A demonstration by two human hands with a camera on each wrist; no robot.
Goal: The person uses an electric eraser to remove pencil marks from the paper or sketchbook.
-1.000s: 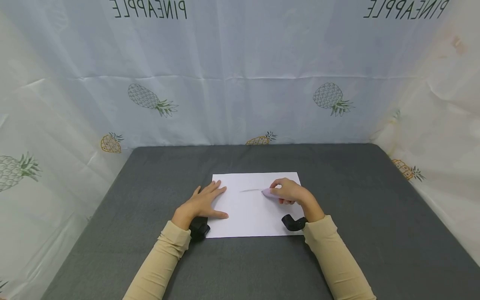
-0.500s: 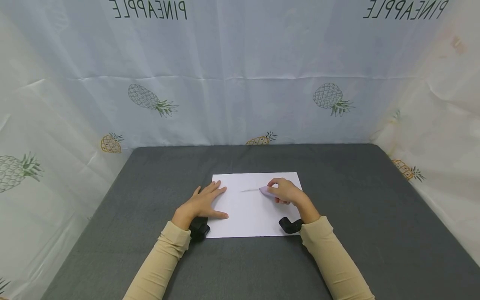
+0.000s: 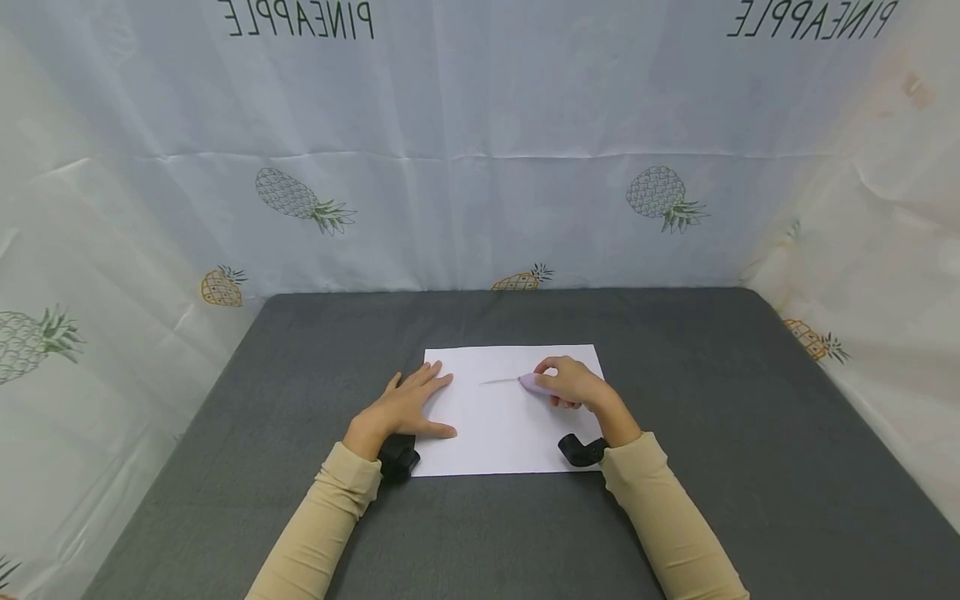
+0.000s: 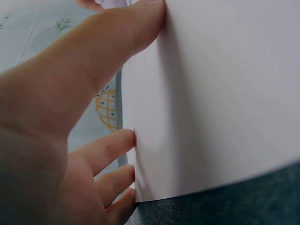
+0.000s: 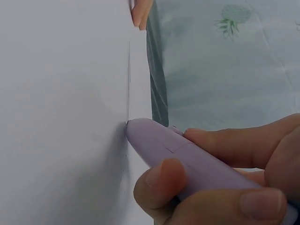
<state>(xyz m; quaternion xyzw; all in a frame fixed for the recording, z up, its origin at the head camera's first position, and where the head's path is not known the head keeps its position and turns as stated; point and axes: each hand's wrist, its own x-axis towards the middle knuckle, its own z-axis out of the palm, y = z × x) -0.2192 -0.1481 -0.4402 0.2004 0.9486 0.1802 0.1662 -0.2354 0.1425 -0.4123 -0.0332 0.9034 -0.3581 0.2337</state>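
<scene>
A white sheet of paper (image 3: pixel 495 433) lies on the dark grey table. My left hand (image 3: pixel 405 407) rests on its left side, fingers spread; in the left wrist view the thumb (image 4: pixel 145 23) and fingertips touch the sheet. My right hand (image 3: pixel 573 383) pinches a lilac utility knife (image 3: pixel 534 383) between thumb and fingers. In the right wrist view the knife's rounded body (image 5: pixel 159 145) slants toward the paper, its small dark tip at the sheet. A thin, slit-like line (image 3: pixel 498 381) runs left from the tip. Whether a blade sticks out is too small to tell.
The grey cloth-covered table (image 3: pixel 480 533) surrounds the paper. A pale curtain printed with pineapples (image 3: pixel 450 208) hangs behind it and at both sides. Black wrist devices (image 3: pixel 581 451) sit below the hands, the right one over the sheet's lower right corner.
My right hand and the knife shifted slightly left along the line, then stayed nearly still over the last half second. The line looks thinner than before. My left hand has not moved.
</scene>
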